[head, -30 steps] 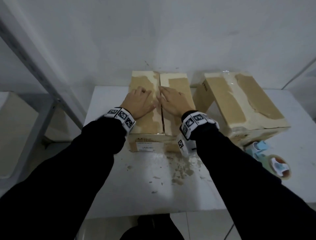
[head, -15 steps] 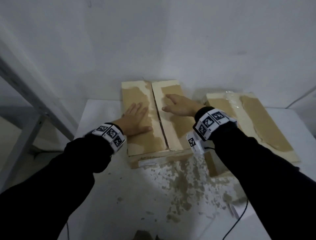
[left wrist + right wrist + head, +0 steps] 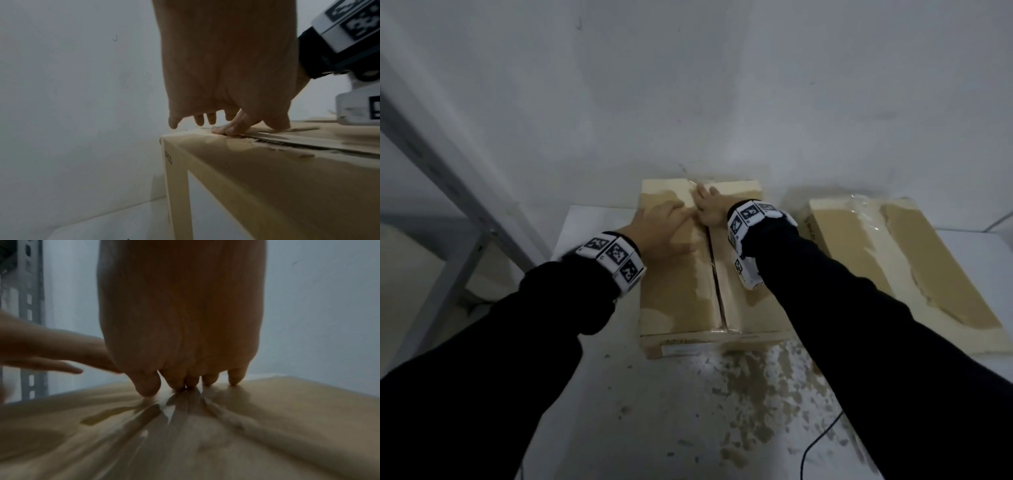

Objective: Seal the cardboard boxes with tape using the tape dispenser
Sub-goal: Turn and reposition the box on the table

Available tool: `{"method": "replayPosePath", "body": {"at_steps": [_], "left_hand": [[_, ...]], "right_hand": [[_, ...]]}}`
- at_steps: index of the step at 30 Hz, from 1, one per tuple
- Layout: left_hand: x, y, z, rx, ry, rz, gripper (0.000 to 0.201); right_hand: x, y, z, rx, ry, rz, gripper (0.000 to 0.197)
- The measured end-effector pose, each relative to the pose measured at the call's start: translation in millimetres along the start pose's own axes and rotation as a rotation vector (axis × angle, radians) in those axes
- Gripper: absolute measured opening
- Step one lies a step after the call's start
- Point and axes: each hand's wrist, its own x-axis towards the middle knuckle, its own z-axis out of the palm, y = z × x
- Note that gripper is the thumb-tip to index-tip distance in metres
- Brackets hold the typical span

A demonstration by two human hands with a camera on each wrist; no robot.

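Note:
A cardboard box (image 3: 681,301) with torn, patchy flaps stands against the wall, its centre seam (image 3: 715,284) running away from me. My left hand (image 3: 654,229) lies flat on the left flap, fingers straight. My right hand (image 3: 710,205) presses flat by the seam at the box's far end, fingertips (image 3: 191,382) down on the cardboard (image 3: 287,418). In the left wrist view the left hand (image 3: 226,81) hangs over the box's far corner (image 3: 246,170) and the right hand's fingers (image 3: 230,128) lie on the seam. The tape dispenser is out of sight.
A second cardboard box (image 3: 893,270) with torn flaps and clear tape lies to the right. The white table (image 3: 654,411) is strewn with cardboard scraps (image 3: 750,387), and a black cable (image 3: 818,442) runs at front right. A metal shelf post (image 3: 448,192) stands at left.
Both hands have slid away from me along the box top to its far end, the right one furthest. The head view has shifted, and the tape dispenser has dropped out of it.

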Motion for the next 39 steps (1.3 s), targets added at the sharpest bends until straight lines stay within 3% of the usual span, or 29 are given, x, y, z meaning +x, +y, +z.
{"method": "replayPosePath", "body": {"at_steps": [4,8,10,15,25,31,35,39], "left_hand": [[12.8,6.8,16.4,0.053,-0.132,-0.077,0.084],[11.1,5.2,29.3,0.087,-0.113,-0.067,0.082],[10.9,3.7,29.4,0.081,-0.125,-0.06,0.082],[11.7,5.5,32.3,0.068,-0.096,-0.072,0.08],[8.4,9.2,37.0,0.092,-0.022,-0.076,0.075],[-15.0,37.8,35.8,0.125,0.02,-0.001,0.061],[-45.0,64.0,61.0,0.048,-0.071,-0.028,0.075],[-52.1,64.3,72.0,0.006,0.0,-0.037,0.075]], "right_hand": [[12.9,3.9,5.7,0.014,0.018,0.01,0.06],[14.0,12.5,-22.4,0.08,0.069,-0.014,0.049],[16.6,16.1,-23.3,0.015,0.098,-0.001,0.053],[20.6,17.8,-3.3,-0.015,0.011,-0.009,0.063],[-56.6,-3.4,42.0,-0.135,-0.171,-0.039,0.07],[-66.3,-4.8,56.2,-0.131,-0.137,-0.009,0.064],[-75.9,-6.1,57.1,-0.148,-0.075,-0.013,0.061],[-97.0,-18.6,70.0,-0.162,-0.072,-0.011,0.061]]}}
